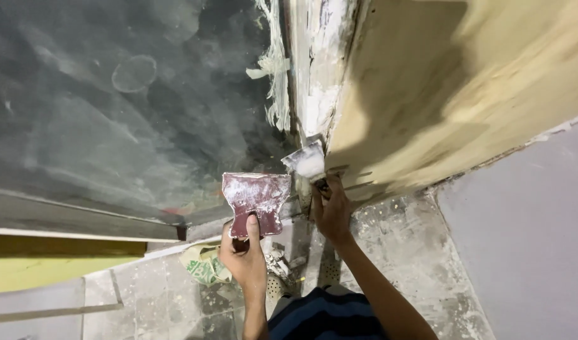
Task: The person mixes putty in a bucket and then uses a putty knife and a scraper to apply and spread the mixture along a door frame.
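Note:
My left hand point(245, 255) grips the handle of a wide red putty scraper point(256, 198) smeared with white filler, its blade held flat and facing up. My right hand point(331, 211) holds a smaller putty knife point(306, 161) loaded with white filler. That blade touches the bottom of a white-plastered vertical joint point(314, 69) between a dark glass pane point(125, 101) and a tan wooden panel point(452, 88).
A crumpled green and white bag point(204, 267) lies on the speckled tiled floor point(408, 252) below my left hand. A grey wall point(528, 233) stands at the right. A yellow surface point(56, 264) sits at the lower left. White mesh tape point(275, 63) hangs off the joint.

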